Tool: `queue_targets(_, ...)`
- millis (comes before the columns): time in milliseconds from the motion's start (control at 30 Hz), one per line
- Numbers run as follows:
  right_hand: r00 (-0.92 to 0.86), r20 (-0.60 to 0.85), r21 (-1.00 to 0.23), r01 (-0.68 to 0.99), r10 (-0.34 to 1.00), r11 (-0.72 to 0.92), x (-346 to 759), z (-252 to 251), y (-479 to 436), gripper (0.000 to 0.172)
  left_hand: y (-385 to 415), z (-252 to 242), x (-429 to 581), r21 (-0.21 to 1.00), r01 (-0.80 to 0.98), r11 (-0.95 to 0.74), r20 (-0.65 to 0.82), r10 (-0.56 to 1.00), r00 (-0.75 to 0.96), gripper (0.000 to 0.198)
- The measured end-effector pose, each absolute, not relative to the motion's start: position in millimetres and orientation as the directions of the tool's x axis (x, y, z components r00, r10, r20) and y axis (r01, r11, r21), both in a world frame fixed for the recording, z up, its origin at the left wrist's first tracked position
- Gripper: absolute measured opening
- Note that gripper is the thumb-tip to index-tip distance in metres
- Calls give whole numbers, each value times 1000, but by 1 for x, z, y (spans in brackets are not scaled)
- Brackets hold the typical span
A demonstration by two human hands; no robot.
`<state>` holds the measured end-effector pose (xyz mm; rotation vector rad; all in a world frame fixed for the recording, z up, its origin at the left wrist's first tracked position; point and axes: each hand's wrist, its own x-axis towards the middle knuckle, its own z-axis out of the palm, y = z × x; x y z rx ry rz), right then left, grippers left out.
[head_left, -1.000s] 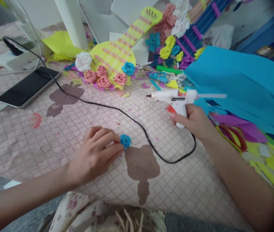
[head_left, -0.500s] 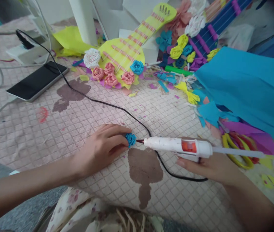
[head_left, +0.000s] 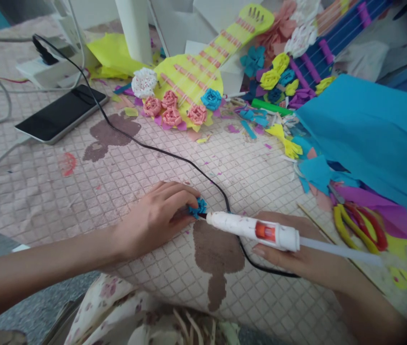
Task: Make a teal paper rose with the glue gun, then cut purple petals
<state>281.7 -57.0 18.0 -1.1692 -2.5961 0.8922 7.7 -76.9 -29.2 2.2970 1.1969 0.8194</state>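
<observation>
My left hand (head_left: 155,218) pinches a small blue paper flower (head_left: 198,208) against the pink quilted cloth (head_left: 124,172). My right hand (head_left: 296,254) grips a white hot glue gun (head_left: 253,230) lying almost level, its nozzle tip touching the flower's right side. A glue stick juts out of the gun's back end toward the right. The gun's black cord (head_left: 160,151) loops from under my right hand and runs up to the far left.
A yellow paper guitar (head_left: 196,72) with pink, white and blue flowers lies at the back. A black phone (head_left: 61,114) is at left near a white power strip (head_left: 50,67). Blue paper sheet (head_left: 368,129), scraps and yellow-red scissors (head_left: 357,227) fill the right.
My right hand has brought the glue gun down from the right to the blue flower. The nozzle now presses against it, and the gun has tilted slightly. My left hand stays put.
</observation>
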Motion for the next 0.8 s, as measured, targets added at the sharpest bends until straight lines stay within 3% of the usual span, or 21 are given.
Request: queue_targets(800, -697, -34, -526, 622, 716, 580, 281, 10, -58, 19, -76, -28, 9, 614, 571, -545, 303, 831, 467, 11)
